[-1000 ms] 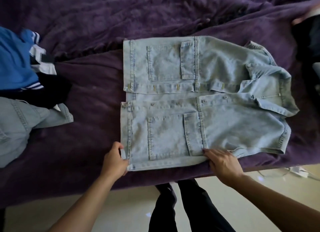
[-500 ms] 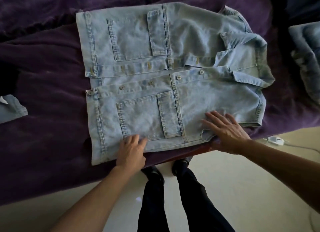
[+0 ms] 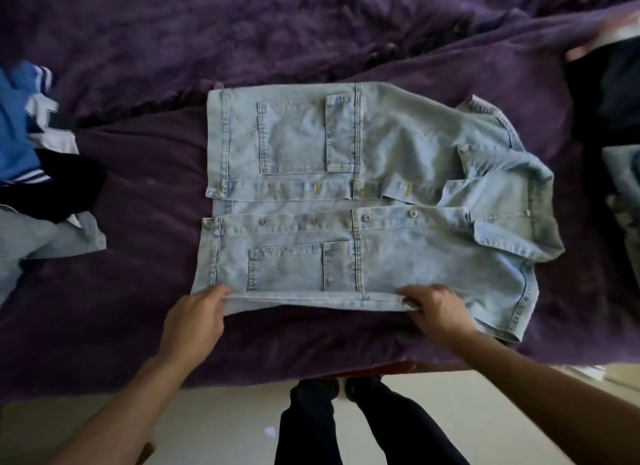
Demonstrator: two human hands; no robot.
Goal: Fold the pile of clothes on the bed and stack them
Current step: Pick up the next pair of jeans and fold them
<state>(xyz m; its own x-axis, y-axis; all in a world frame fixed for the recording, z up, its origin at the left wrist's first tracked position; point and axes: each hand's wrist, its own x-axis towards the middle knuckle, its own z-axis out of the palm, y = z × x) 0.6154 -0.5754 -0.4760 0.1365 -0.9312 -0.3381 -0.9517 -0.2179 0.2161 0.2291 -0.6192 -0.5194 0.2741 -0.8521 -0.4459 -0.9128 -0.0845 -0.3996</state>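
Observation:
A light blue denim jacket (image 3: 374, 201) lies front up on the purple bedspread (image 3: 145, 291), collar to the right, hem to the left, its front unbuttoned. My left hand (image 3: 194, 320) grips the near side edge close to the hem. My right hand (image 3: 438, 307) grips the same near edge further right, beside the sleeve opening. Between my hands that edge is lifted a little and turned over toward the middle of the jacket.
A pile of clothes sits at the left: a blue garment with white stripes (image 3: 17, 128), a black one (image 3: 62, 187) and pale denim (image 3: 31, 249). More dark and denim clothing (image 3: 623, 173) lies at the right edge. The bed's edge and pale floor (image 3: 214, 426) are near me.
Both hands went from lying flat on the jacket's near side to gripping its near edge, which is now raised and turned over. The camera view shifted back to the left.

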